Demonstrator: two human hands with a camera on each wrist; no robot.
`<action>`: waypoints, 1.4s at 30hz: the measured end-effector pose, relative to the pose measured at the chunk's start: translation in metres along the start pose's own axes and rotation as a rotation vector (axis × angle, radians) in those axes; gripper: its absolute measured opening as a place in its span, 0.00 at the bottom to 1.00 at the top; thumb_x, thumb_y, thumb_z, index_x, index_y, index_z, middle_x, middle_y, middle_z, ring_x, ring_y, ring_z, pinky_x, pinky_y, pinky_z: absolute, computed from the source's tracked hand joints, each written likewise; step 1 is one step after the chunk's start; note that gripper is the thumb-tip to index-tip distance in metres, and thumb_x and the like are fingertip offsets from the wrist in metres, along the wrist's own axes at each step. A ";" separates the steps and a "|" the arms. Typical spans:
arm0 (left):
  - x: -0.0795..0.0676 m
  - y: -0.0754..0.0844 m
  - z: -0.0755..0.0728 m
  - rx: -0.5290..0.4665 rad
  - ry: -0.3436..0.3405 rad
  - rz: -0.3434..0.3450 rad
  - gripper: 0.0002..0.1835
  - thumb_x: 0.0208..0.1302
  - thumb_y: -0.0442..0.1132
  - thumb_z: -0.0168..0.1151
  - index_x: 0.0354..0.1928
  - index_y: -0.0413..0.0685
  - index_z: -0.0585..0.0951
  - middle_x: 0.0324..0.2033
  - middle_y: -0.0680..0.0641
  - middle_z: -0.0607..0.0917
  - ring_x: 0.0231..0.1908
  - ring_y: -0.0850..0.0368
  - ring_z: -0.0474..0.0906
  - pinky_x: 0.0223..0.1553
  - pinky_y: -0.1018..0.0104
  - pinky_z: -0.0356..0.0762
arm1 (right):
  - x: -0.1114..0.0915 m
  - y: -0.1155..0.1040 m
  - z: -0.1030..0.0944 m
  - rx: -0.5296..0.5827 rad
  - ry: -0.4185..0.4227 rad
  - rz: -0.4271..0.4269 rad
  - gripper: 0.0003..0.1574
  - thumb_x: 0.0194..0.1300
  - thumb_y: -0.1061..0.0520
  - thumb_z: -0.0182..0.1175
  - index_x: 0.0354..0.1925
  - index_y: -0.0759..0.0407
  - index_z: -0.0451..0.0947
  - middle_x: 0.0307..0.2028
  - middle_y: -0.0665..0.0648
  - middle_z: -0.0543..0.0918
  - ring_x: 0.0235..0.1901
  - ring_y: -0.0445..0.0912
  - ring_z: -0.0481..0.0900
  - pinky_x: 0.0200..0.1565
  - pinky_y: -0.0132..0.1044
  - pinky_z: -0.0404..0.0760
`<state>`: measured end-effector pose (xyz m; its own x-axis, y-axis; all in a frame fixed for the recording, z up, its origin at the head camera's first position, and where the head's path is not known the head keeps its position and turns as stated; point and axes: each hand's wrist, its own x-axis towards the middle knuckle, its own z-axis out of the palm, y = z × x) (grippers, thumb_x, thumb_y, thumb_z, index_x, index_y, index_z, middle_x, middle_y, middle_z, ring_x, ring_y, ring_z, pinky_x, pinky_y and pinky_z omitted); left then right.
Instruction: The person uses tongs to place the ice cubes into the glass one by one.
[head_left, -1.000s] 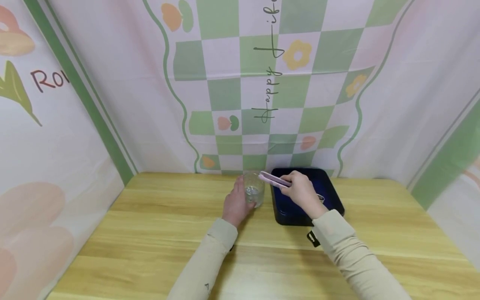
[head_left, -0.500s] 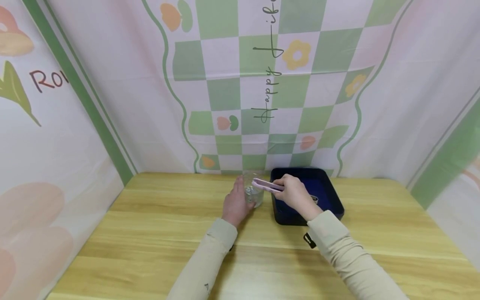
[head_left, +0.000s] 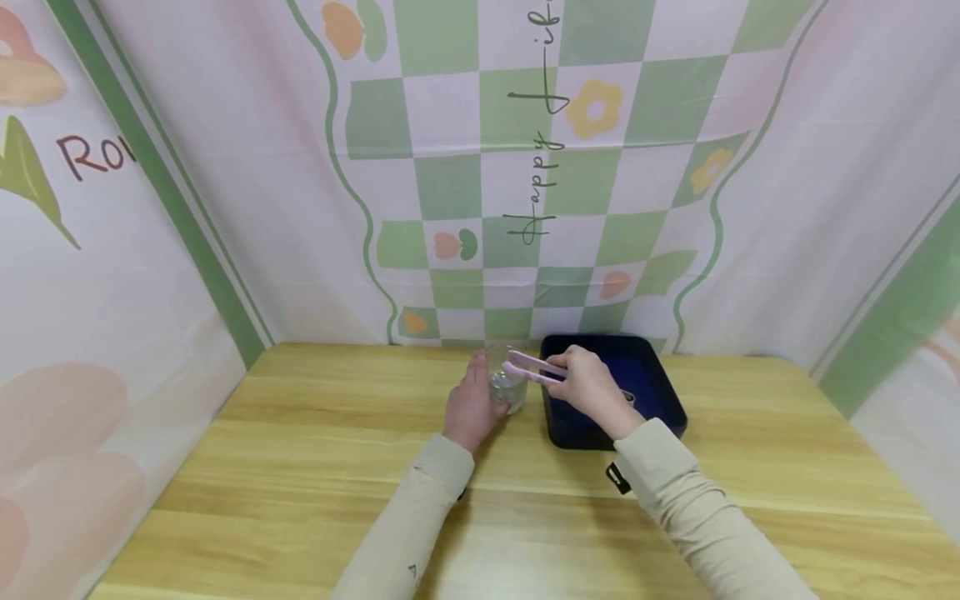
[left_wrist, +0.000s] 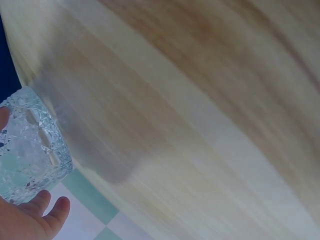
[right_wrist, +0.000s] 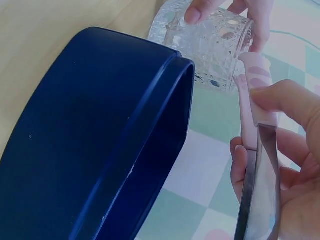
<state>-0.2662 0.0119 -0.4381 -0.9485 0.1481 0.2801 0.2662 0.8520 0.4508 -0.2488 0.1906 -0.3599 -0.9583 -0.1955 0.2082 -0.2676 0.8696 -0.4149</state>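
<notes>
My left hand (head_left: pixel 471 408) grips a clear glass (head_left: pixel 510 398) with a cut pattern, upright on the wooden table. Its thumb and fingers lie on opposite sides, as the right wrist view shows. My right hand (head_left: pixel 591 387) holds tongs (head_left: pixel 534 367) with pink ends and metal arms, thumb on one arm and fingers on the other. The tongs' pink ends stand apart over the glass's mouth, with nothing visible between them. Their bent metal end shows behind the right hand, above a dark blue tray (right_wrist: pixel 100 115). Whether the glass holds anything is hard to tell.
The tray's raised rim (head_left: pixel 678 417) stands just right of the glass, under the right hand. Behind the table (head_left: pixel 300 467) hangs a green-and-white checked cloth (head_left: pixel 510 183). A black strap end (head_left: pixel 618 478) hangs from the right cuff.
The right hand has moved left with the tongs, bringing their pink ends over the glass. Those ends have spread apart over the last half second. The left hand stays on the glass.
</notes>
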 end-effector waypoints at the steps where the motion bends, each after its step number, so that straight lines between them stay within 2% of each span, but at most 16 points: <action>1: 0.000 0.000 0.000 -0.003 0.002 0.000 0.53 0.48 0.46 0.75 0.71 0.38 0.54 0.67 0.38 0.67 0.43 0.43 0.82 0.47 0.54 0.84 | 0.000 -0.001 0.000 0.003 0.000 0.003 0.23 0.50 0.64 0.68 0.47 0.69 0.82 0.35 0.65 0.80 0.33 0.53 0.80 0.38 0.46 0.83; 11: 0.001 -0.002 0.002 0.016 0.019 0.002 0.53 0.48 0.47 0.75 0.71 0.38 0.54 0.64 0.38 0.71 0.41 0.44 0.83 0.43 0.54 0.84 | 0.007 0.003 -0.008 -0.003 0.035 0.069 0.28 0.53 0.61 0.66 0.52 0.73 0.77 0.44 0.72 0.80 0.40 0.59 0.80 0.45 0.51 0.83; 23: 0.002 0.000 0.001 0.020 -0.010 -0.012 0.54 0.49 0.48 0.74 0.72 0.39 0.53 0.68 0.38 0.66 0.44 0.44 0.82 0.47 0.53 0.83 | 0.007 0.030 -0.014 -0.055 0.190 0.141 0.21 0.50 0.62 0.65 0.44 0.71 0.81 0.34 0.70 0.78 0.36 0.63 0.78 0.40 0.57 0.78; 28: 0.000 0.001 0.000 0.007 -0.022 -0.027 0.54 0.49 0.48 0.74 0.72 0.39 0.52 0.68 0.38 0.66 0.44 0.43 0.82 0.47 0.53 0.84 | 0.005 0.046 -0.011 -0.078 0.225 0.179 0.21 0.48 0.63 0.66 0.42 0.73 0.80 0.33 0.72 0.78 0.35 0.64 0.77 0.39 0.57 0.77; 37: -0.002 0.001 -0.001 0.039 -0.009 -0.021 0.54 0.49 0.48 0.74 0.72 0.38 0.52 0.67 0.38 0.67 0.42 0.44 0.82 0.45 0.56 0.84 | 0.003 0.064 -0.001 -0.091 0.243 0.246 0.18 0.47 0.65 0.65 0.39 0.74 0.81 0.33 0.74 0.78 0.34 0.67 0.78 0.38 0.58 0.77; 42: -0.001 0.001 0.000 0.051 -0.004 -0.018 0.54 0.49 0.48 0.74 0.72 0.38 0.53 0.67 0.39 0.67 0.43 0.45 0.82 0.45 0.56 0.84 | 0.001 0.072 0.005 -0.082 0.219 0.292 0.16 0.48 0.65 0.65 0.38 0.74 0.81 0.34 0.75 0.77 0.34 0.68 0.78 0.38 0.59 0.78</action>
<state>-0.2648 0.0128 -0.4376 -0.9537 0.1342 0.2693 0.2400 0.8789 0.4121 -0.2699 0.2503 -0.3937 -0.9466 0.1603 0.2799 0.0315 0.9096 -0.4144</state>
